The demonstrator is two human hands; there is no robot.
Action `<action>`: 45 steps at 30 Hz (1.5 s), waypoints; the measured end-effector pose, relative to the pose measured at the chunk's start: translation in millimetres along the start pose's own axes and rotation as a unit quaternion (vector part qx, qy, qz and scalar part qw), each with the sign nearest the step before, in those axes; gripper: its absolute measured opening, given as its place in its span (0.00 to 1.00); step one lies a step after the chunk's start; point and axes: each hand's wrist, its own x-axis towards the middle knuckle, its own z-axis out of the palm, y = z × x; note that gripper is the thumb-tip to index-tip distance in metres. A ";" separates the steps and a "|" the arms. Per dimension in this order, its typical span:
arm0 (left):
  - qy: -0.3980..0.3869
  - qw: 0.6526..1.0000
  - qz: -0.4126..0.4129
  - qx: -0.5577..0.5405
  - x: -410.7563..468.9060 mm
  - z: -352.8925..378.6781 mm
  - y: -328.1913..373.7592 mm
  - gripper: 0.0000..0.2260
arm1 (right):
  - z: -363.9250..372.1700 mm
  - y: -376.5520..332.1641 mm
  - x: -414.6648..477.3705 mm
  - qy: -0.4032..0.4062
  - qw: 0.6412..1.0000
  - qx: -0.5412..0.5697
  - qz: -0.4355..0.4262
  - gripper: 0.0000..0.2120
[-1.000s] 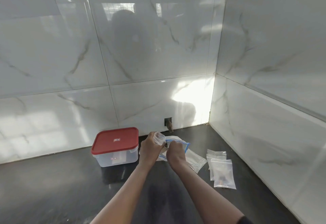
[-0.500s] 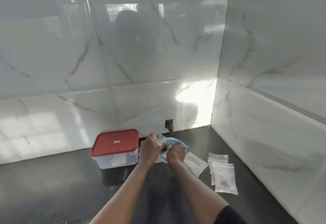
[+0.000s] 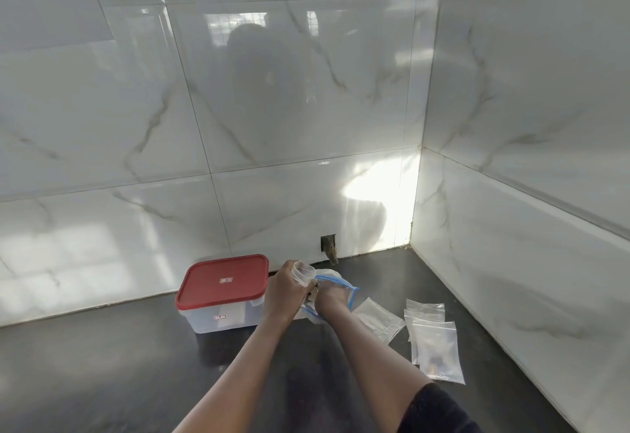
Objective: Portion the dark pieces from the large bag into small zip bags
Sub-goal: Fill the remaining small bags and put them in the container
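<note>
Gripping a small zip bag (image 3: 301,272) mouth-up in the left hand (image 3: 284,291), ready for a portion. Reaching with the right hand (image 3: 330,299) into the large bag (image 3: 341,285) near the surface's (image 3: 136,364) back edge (fingers hidden, grip unclear). Kept handy by the right edge: spare bags (image 3: 438,347).

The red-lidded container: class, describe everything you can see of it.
The container is a rectangular box with rounded corners: a clear, plastic-looking body and a red lid, shut, with a small white label at its centre. A small red label shows on the front wall. It stands upright on the dark counter, close to the tiled back wall. The left hand, holding a small zip bag, is beside its right end; contact cannot be told.
</note>
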 end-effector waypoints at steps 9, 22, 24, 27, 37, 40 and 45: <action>-0.004 1.000 0.002 0.022 3.5 -8.6 -0.2 0.20 | 10.6 7.1 6.6 0.018 1.000 -0.004 0.007 0.15; -0.029 0.999 0.018 0.038 4.0 -15.4 -6.0 0.20 | 36.7 1.6 34.7 -0.110 0.938 0.219 0.247 0.14; -0.049 0.997 0.029 0.048 1.8 -14.3 -6.3 0.19 | 41.9 12.4 45.7 -0.095 0.940 0.210 0.252 0.11; -0.044 0.997 0.035 0.057 0.3 -13.5 -7.3 0.18 | 50.8 24.2 52.6 -0.099 0.941 0.236 0.220 0.10; 0.024 1.000 0.004 0.014 4.9 -8.1 -1.3 0.12 | 24.5 -1.5 9.3 0.020 0.956 0.266 0.121 0.16; 0.027 1.000 0.005 0.005 -0.4 -3.4 -0.4 0.13 | 15.6 1.5 -2.6 0.030 0.980 0.185 0.064 0.10; 0.025 1.000 0.008 -0.004 -9.5 -3.7 8.4 0.13 | 3.2 7.6 -5.3 0.044 0.994 0.096 0.021 0.07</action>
